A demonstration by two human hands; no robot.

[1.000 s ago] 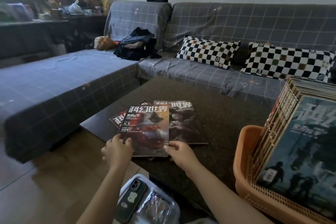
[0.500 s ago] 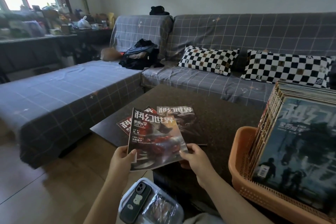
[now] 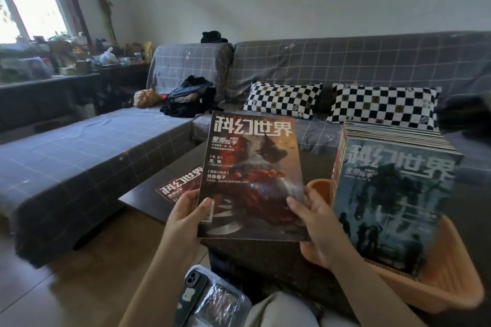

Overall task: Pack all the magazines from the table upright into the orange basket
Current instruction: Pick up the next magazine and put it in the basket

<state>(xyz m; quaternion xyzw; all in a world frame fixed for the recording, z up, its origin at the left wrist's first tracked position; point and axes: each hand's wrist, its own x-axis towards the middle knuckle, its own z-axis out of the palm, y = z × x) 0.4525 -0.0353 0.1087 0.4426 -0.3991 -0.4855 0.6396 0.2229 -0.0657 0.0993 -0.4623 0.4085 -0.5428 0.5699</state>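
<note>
A magazine with a red and dark cover stands nearly upright in the air above the dark table. My left hand grips its lower left corner, thumb on the cover. My right hand grips its lower right corner. Just to the right, the orange basket holds a row of several upright magazines, a blue-grey cover facing me. Another red magazine lies flat on the table, partly hidden behind the held one.
A grey checked sofa wraps around the table's far and left sides, with two chequered cushions and a dark bag. A phone in a clear bag lies on my lap. Wooden floor at lower left.
Both hands have lifted the red-covered magazine off the table pile, tipped it upright and brought it closer and to the right, toward the basket.
</note>
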